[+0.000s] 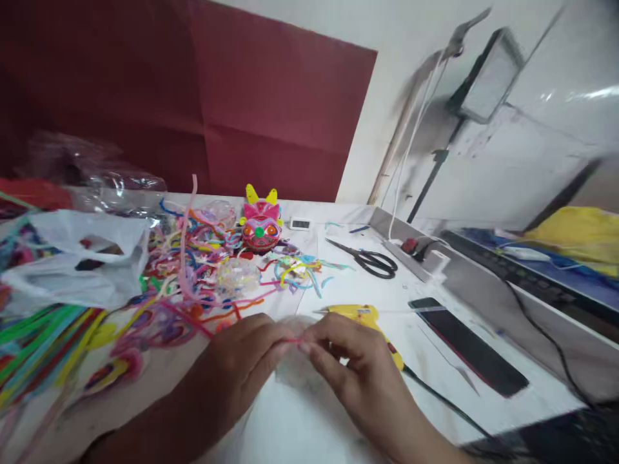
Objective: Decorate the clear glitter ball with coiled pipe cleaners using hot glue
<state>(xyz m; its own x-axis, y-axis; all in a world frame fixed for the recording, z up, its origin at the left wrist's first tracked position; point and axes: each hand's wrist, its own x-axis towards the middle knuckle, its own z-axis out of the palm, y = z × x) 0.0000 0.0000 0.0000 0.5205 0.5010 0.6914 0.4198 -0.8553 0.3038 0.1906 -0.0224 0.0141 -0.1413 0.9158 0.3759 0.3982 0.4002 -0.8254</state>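
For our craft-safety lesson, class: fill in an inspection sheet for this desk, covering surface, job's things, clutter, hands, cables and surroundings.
Surface: white tabletop, crowded on the left.
Job's things: thin pink strand over a blurred clear plastic piece; yellow glue gun just behind.
Clutter: tangled pile of coloured strands, white plastic bag, pink and yellow toy head, black scissors, black phone.
Grippers: left hand and right hand both pinch the strand.
Cables: black cord from the glue gun; white cable by the wall.
Surroundings: dark red backdrop, light panel on a stand.
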